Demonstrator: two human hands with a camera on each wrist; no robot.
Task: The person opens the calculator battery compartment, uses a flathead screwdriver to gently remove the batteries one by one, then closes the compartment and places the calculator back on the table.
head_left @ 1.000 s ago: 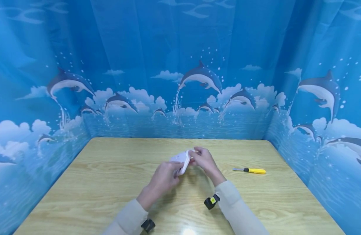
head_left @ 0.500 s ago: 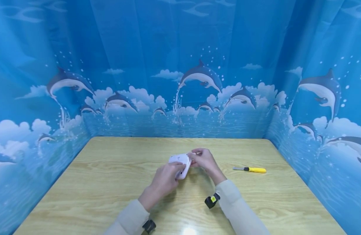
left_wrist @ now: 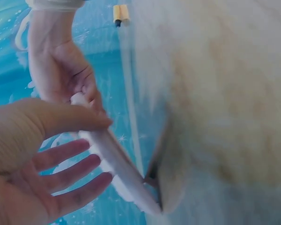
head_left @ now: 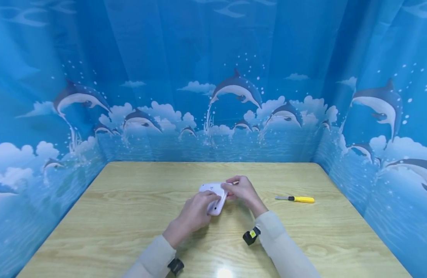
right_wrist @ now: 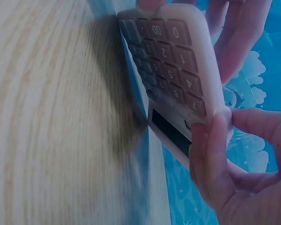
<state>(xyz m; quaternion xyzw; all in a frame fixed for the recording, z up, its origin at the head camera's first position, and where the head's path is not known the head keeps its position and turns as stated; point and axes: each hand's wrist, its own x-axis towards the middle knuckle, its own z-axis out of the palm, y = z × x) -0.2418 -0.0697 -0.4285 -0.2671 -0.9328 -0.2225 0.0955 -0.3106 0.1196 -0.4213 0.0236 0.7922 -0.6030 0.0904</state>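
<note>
A pale calculator (head_left: 216, 190) is held tilted over the middle of the table, its back toward the head camera. In the right wrist view its number keys (right_wrist: 171, 65) and dark display (right_wrist: 171, 131) face the table. My left hand (head_left: 196, 210) grips the near left side, thumb on the back; the left wrist view shows that thumb across the calculator (left_wrist: 119, 164), with the other fingers beside it. My right hand (head_left: 243, 192) pinches the right edge between thumb and fingers; the right wrist view shows this hand (right_wrist: 239, 164) at the display end.
A screwdriver (head_left: 295, 199) with a yellow handle lies on the wooden table (head_left: 147, 193), right of the right hand. A blue dolphin-print curtain (head_left: 165, 77) encloses the table's back and sides. Black wrist cameras are strapped at both sleeves.
The calculator has turned so that more of its back faces the head camera, and its near end has swung slightly down. Both hands keep their hold; the screwdriver lies still.
</note>
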